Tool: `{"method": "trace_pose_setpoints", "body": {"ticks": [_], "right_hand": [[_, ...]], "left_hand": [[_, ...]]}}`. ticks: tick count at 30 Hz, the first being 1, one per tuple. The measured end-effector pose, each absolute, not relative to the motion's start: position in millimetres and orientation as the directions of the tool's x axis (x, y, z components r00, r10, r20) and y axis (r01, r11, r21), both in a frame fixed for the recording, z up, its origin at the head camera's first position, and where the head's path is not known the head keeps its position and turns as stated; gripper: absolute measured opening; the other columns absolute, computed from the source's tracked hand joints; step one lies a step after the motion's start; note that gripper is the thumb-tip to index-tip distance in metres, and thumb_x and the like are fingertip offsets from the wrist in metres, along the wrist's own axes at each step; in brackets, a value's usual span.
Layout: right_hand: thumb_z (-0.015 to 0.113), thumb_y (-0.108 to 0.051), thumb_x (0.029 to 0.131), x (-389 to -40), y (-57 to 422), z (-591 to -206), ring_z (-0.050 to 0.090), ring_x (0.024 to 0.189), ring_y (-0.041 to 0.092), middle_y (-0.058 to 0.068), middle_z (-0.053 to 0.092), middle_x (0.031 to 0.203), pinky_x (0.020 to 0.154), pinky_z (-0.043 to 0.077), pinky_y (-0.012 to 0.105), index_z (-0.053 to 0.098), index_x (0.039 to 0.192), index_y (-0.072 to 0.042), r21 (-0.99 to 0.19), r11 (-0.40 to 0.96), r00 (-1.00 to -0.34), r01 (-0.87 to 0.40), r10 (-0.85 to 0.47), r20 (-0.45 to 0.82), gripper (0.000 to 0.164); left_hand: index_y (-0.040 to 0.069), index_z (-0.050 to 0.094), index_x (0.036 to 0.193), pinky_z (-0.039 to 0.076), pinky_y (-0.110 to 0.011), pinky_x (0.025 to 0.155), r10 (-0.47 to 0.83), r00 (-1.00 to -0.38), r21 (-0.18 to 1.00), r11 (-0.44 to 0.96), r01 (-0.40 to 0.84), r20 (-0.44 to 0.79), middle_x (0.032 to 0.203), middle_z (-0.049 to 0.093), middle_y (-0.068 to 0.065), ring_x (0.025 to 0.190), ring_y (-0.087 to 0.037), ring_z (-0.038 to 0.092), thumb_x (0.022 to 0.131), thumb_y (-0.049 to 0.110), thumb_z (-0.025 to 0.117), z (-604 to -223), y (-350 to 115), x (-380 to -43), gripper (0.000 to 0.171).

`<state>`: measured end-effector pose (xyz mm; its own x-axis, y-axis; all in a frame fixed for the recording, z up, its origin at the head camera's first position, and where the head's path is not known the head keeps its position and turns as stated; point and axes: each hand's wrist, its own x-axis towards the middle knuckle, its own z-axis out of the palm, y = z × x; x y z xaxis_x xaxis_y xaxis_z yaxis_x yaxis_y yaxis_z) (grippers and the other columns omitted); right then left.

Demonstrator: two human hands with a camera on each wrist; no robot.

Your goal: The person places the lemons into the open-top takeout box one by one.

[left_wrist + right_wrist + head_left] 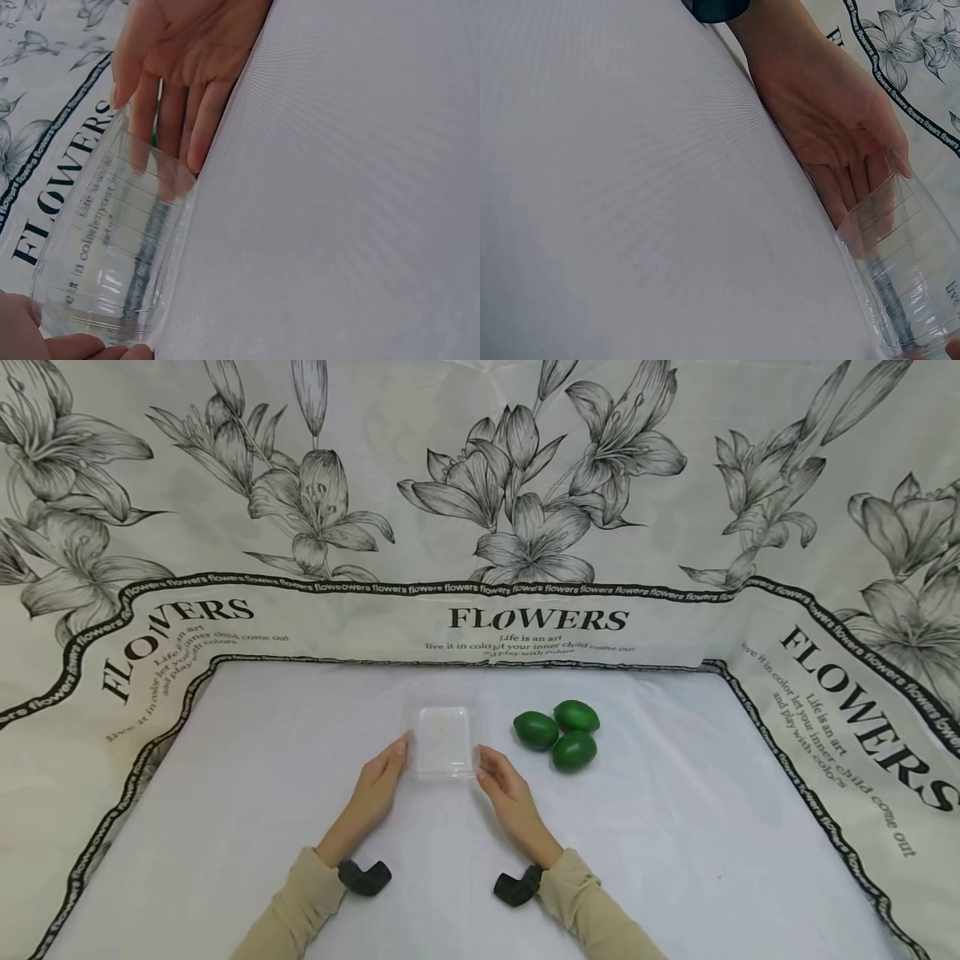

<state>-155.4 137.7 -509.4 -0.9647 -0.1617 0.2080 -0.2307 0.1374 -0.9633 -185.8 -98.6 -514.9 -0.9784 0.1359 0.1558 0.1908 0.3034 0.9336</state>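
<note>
A clear plastic box (442, 739) sits on the white cloth in the head view, between both hands. My left hand (381, 781) holds its left side, with the thumb by the rim and the fingers along the wall. On the opposite side, my right hand (512, 787) holds the box the same way. The left wrist view shows the right hand's thumb at the upper edge of the clear box (112, 247), its fingers low against the wall. Three green limes (574, 751) lie grouped to the right of the box, apart from the right hand.
A white cloth (675, 827) covers the table. Floral fabric (540, 627) printed with "FLOWERS" rises behind it and along both sides. Each wrist carries a black camera mount (365, 877).
</note>
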Motion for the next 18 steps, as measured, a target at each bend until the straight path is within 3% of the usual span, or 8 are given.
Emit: {"method": "trace_pose_setpoints", "body": {"ticks": [4,7,13,18], "right_hand": [[0.051,-0.009,0.104,-155.8,138.7,-510.3,0.044,0.134,0.041,0.028,0.047,0.143,0.109,0.035,0.052,0.043,0.143,0.008,-0.962,0.144,-0.965,-0.233,-0.156,0.210,0.044],[0.050,-0.009,0.104,-156.0,138.5,-510.6,0.043,0.135,0.041,0.028,0.046,0.144,0.110,0.036,0.048,0.043,0.142,0.009,-0.959,0.148,-0.965,-0.240,-0.144,0.219,0.043],[0.050,-0.001,0.102,-154.5,137.8,-506.7,0.050,0.129,0.041,0.026,0.052,0.139,0.105,0.043,0.044,0.048,0.138,0.009,-0.930,0.215,-0.955,-0.297,-0.080,0.287,0.037],[0.050,0.007,0.099,-145.9,134.9,-484.3,0.056,0.117,0.047,0.032,0.057,0.128,0.097,0.049,0.038,0.052,0.129,0.016,-0.900,0.246,-0.928,-0.359,0.012,0.373,0.031]], "left_hand": [[0.001,0.046,0.147,0.035,-0.046,0.112,0.133,-0.974,0.929,0.302,0.216,0.183,0.121,0.063,-0.019,0.129,-0.028,0.050,0.109,0.032,0.037,-515.6,-98.1,-187.0,0.050],[0.000,0.044,0.148,0.031,-0.046,0.114,0.134,-0.968,0.914,0.321,0.246,0.214,0.142,0.053,-0.019,0.137,-0.030,0.044,0.109,0.032,0.037,-517.0,-99.1,-188.0,0.051],[-0.007,0.034,0.150,0.022,-0.050,0.117,0.182,-0.918,0.831,0.392,0.396,0.351,0.155,0.033,-0.024,0.145,-0.036,0.028,0.109,0.020,0.037,-516.7,-102.5,-189.3,0.050],[-0.002,0.023,0.155,0.017,-0.049,0.119,0.238,-0.875,0.737,0.472,0.483,0.421,0.161,0.023,-0.019,0.149,-0.032,0.019,0.108,0.018,0.038,-518.2,-106.0,-190.1,0.054]]}}
